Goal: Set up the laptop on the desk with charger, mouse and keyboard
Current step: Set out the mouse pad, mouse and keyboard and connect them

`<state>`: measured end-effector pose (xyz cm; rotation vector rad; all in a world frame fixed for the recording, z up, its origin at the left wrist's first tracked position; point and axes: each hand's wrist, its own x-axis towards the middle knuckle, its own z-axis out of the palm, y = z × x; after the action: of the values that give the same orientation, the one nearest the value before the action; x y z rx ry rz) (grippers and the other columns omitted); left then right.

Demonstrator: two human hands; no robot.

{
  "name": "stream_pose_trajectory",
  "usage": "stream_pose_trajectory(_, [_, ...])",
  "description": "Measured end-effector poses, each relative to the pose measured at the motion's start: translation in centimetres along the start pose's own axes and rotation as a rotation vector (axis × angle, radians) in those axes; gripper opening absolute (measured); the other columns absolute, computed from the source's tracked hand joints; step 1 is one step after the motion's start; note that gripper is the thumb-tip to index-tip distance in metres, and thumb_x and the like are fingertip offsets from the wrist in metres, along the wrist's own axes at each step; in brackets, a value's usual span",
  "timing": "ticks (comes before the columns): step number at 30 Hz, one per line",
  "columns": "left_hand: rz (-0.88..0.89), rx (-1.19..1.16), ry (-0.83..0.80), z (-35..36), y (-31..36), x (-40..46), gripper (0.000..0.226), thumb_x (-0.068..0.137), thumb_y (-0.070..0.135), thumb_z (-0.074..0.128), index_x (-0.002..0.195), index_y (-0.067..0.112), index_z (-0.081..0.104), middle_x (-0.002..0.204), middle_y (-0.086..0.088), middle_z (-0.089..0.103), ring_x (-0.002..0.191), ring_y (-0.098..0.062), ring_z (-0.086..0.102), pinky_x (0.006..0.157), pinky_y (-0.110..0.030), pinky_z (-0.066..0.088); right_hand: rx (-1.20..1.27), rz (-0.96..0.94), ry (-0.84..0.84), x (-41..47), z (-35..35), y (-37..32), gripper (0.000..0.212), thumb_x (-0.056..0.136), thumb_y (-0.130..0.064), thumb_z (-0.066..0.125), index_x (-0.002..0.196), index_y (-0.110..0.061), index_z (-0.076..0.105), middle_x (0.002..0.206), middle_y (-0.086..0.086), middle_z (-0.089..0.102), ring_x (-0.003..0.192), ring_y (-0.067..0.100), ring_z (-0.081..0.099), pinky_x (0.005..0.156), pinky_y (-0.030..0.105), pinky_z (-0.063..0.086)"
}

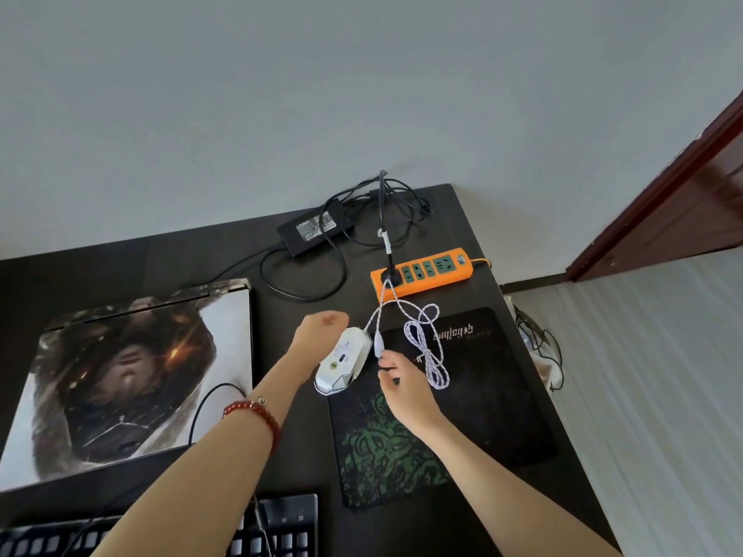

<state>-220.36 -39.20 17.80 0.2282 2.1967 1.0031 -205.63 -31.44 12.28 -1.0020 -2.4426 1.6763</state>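
A closed laptop [132, 375] with a picture on its lid lies at the left of the dark desk [281, 456]. My left hand [317, 335] holds a white mouse [341, 361] turned underside up, above the desk. My right hand [396, 379] pinches the mouse's USB plug [378, 344]; the white braided cable [426, 347] loops over the mouse pad [442, 396]. The black charger brick [311, 231] lies at the back with its cords tangled. A keyboard [281, 528] shows at the bottom edge, partly hidden by my left arm.
An orange power strip [422, 271] sits at the back right with one black plug in it. A thin black cable [213, 400] crosses the laptop's right edge. The desk's right edge borders light flooring [643, 375]; a dark door frame [663, 186] stands at far right.
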Motion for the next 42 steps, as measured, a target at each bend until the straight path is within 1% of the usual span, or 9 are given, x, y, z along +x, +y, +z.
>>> stream_pose_trajectory(3, [0.025, 0.285, -0.029, 0.2, -4.4, 0.0, 0.058, 0.084, 0.033, 0.061, 0.136, 0.016, 0.041, 0.141, -0.005, 0.044, 0.127, -0.027, 0.041, 0.106, -0.036, 0.033, 0.015, 0.051, 0.027, -0.1, 0.3, 0.2, 0.034, 0.094, -0.013, 0.040, 0.128, -0.013, 0.047, 0.124, 0.003, 0.056, 0.109, 0.014, 0.054, 0.097, 0.033, 0.044])
stream_pose_trajectory(7, [0.036, 0.586, 0.005, 2.6, -7.5, -0.7, 0.098, 0.070, 0.056, 0.067, 0.144, 0.017, 0.016, 0.144, -0.008, 0.022, 0.131, -0.030, 0.023, 0.105, -0.045, 0.030, 0.041, 0.096, 0.018, 0.0, 1.0, 0.2, 0.035, 0.096, -0.011, 0.036, 0.129, -0.011, 0.047, 0.126, 0.006, 0.058, 0.117, 0.017, 0.053, 0.102, 0.033, 0.041])
stream_pose_trajectory(12, [0.058, 0.273, 0.082, 3.2, -6.9, -0.5, 0.072, 0.076, 0.038, 0.066, 0.135, 0.008, 0.036, 0.125, -0.012, 0.047, 0.116, -0.027, 0.043, 0.093, -0.033, 0.040, 0.184, 0.261, 0.089, -0.2, 0.4, 0.1, 0.031, 0.096, -0.018, 0.039, 0.123, -0.010, 0.053, 0.119, 0.006, 0.061, 0.103, 0.015, 0.057, 0.096, 0.036, 0.047])
stream_pose_trajectory(17, [-0.171, -0.580, -0.508, 1.9, -7.1, -2.5, 0.029, 0.093, 0.036, 0.047, 0.110, 0.017, 0.063, 0.108, -0.002, 0.069, 0.096, -0.012, 0.062, 0.084, -0.027, 0.050, 0.455, 0.411, -0.014, -0.7, -0.3, -1.6, 0.028, 0.091, -0.046, 0.042, 0.103, -0.028, 0.059, 0.105, -0.005, 0.065, 0.102, 0.012, 0.059, 0.091, 0.035, 0.048])
stream_pose_trajectory(26, [0.074, -0.076, -0.733, 1.0, -8.6, -3.7, 0.024, 0.093, 0.021, 0.051, 0.115, 0.028, 0.060, 0.108, 0.011, 0.063, 0.096, -0.004, 0.054, 0.072, -0.017, 0.042, 0.099, 0.363, -0.009, -1.2, 0.6, -1.6, 0.065, 0.074, -0.035, 0.068, 0.132, -0.018, 0.043, 0.119, 0.001, 0.058, 0.108, 0.017, 0.057, 0.095, 0.032, 0.045])
stream_pose_trajectory(29, [0.009, -0.081, -0.445, 0.8, -8.1, -2.0, 0.030, 0.091, 0.017, 0.054, 0.121, 0.011, 0.059, 0.096, 0.000, 0.062, 0.072, -0.005, 0.053, 0.057, -0.010, 0.044, -0.338, 0.254, 0.063, -2.5, 0.3, -0.5, 0.064, 0.075, -0.042, 0.063, 0.130, -0.018, 0.041, 0.118, 0.007, 0.054, 0.112, 0.026, 0.049, 0.090, 0.034, 0.041])
stream_pose_trajectory(31, [-0.032, -0.139, -0.243, 1.0, -7.3, -0.5, 0.036, 0.090, 0.020, 0.055, 0.124, 0.008, 0.055, 0.107, -0.010, 0.064, 0.082, -0.017, 0.060, 0.074, -0.025, 0.050, -0.509, 0.233, 0.101, -4.1, 0.2, 0.7, 0.070, 0.075, -0.047, 0.061, 0.135, -0.019, 0.035, 0.118, 0.009, 0.052, 0.112, 0.027, 0.045, 0.091, 0.037, 0.042])
stream_pose_trajectory(35, [-0.038, -0.131, -0.164, 2.8, -5.1, 1.7, 0.043, 0.086, 0.030, 0.060, 0.121, 0.006, 0.052, 0.115, -0.013, 0.062, 0.110, -0.032, 0.056, 0.095, -0.045, 0.047, -0.623, 0.237, 0.169, -6.4, -0.1, 2.8, 0.070, 0.076, -0.050, 0.061, 0.134, -0.020, 0.035, 0.122, 0.005, 0.047, 0.110, 0.022, 0.042, 0.089, 0.034, 0.043])
stream_pose_trajectory(42, [-0.070, -0.070, -0.021, 5.5, -3.0, 3.9, 0.060, 0.086, 0.020, 0.060, 0.139, 0.017, 0.031, 0.093, -0.003, 0.058, 0.094, -0.024, 0.057, 0.085, -0.034, 0.045, -0.583, 0.293, 0.352, -6.0, -0.1, 3.8, 0.073, 0.076, -0.054, 0.060, 0.134, -0.018, 0.036, 0.119, 0.007, 0.048, 0.106, 0.022, 0.044, 0.090, 0.033, 0.042])
